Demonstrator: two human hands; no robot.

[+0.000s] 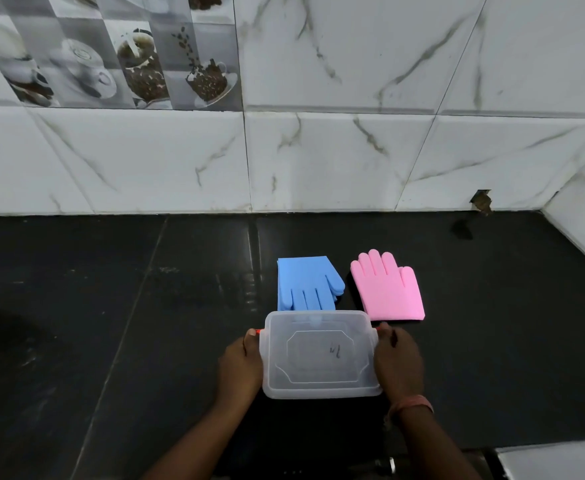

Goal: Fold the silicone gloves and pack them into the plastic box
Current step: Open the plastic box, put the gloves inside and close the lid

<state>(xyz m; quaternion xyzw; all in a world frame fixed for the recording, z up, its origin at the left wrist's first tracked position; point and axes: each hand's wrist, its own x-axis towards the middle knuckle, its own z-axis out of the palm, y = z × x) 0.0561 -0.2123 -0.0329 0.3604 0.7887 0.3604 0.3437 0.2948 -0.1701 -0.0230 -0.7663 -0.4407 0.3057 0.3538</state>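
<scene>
A translucent plastic box with its lid on sits on the dark counter in front of me. My left hand grips its left side and my right hand grips its right side, thumbs near small red clips. Just beyond the box lie blue silicone gloves, folded flat with fingers pointing toward me, their fingertips partly hidden by the box. To their right lie pink silicone gloves, folded flat with fingers pointing to the wall.
The black stone counter runs back to a white marble-tiled wall, which turns a corner at the far right. A chipped hole shows low in the wall. A metallic edge sits at bottom right.
</scene>
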